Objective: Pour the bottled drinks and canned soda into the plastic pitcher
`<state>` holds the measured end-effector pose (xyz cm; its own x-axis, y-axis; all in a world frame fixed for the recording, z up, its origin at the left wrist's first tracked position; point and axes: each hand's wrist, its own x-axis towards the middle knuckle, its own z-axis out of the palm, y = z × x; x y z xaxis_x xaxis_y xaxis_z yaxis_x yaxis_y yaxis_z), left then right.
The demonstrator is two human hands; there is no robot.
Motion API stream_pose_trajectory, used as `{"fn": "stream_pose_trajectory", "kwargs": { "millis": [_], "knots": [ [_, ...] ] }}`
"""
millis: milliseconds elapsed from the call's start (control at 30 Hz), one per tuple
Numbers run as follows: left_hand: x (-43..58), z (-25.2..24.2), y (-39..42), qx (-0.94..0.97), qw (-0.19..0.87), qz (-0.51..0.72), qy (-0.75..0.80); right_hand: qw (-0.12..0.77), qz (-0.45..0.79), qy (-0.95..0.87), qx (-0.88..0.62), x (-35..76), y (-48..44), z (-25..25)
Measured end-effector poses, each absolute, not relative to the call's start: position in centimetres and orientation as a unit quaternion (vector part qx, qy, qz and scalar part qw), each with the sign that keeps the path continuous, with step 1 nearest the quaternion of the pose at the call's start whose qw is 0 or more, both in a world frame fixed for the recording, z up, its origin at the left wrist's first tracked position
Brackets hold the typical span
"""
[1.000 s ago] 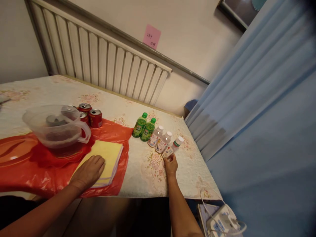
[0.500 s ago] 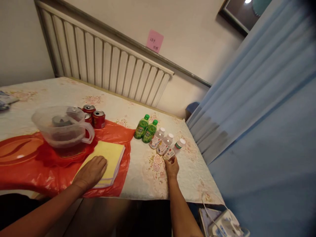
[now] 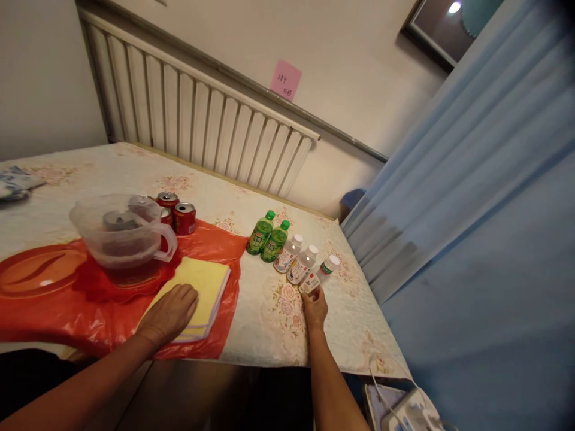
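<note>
My right hand (image 3: 315, 310) pinches the base of a small clear bottle with a white cap (image 3: 320, 275), the rightmost in a row on the table. Beside it stand two more clear bottles (image 3: 296, 256) and two green bottles (image 3: 267, 234). My left hand (image 3: 169, 313) lies flat, fingers together, on a folded yellow cloth (image 3: 202, 287) that rests on a red plastic sheet (image 3: 54, 317).
A clear plastic jug (image 3: 121, 236) stands on the red sheet, with red cans (image 3: 179, 215) behind it and a red lid (image 3: 33, 272) to its left. The table (image 3: 278, 335) has a floral cover. A radiator (image 3: 202, 129) lines the wall; blue curtain (image 3: 471, 179) hangs right.
The view has shifted slightly, moving everything a little right and down. Both hands keep their places on the cloth and the bottle.
</note>
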<state>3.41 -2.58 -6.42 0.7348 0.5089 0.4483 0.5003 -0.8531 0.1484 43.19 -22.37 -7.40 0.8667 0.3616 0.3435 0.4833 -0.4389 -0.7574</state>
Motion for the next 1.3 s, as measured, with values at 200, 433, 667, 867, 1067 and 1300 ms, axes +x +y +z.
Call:
{"fn": "stream_pose_trajectory", "kwargs": {
  "millis": [200,433,667,867,1067,1300],
  "knots": [
    [3.4,-6.46,-2.56,0.933,0.0,0.231,0.275,0.467,-0.067,-0.248,-0.846,43.19,-22.32,-7.41],
    [3.41,-6.33,-2.65,0.934,0.003,0.224,0.277,0.467,-0.064,-0.253,-0.845,43.08,-22.42,-7.29],
    [3.39,-6.48,-2.57,0.933,0.001,0.233,0.275,0.468,-0.068,-0.254,-0.844,43.23,-22.39,-7.41],
    [3.42,-6.43,-2.59,0.932,-0.002,0.239,0.273,0.468,-0.072,-0.252,-0.844,43.25,-22.37,-7.44],
    [3.42,-6.39,-2.65,0.933,-0.003,0.233,0.275,0.469,-0.076,-0.251,-0.844,43.27,-22.35,-7.5],
    [3.41,-6.13,-2.78,0.935,-0.012,0.223,0.275,0.467,-0.068,-0.251,-0.845,43.32,-22.36,-7.51]
  ]
}}
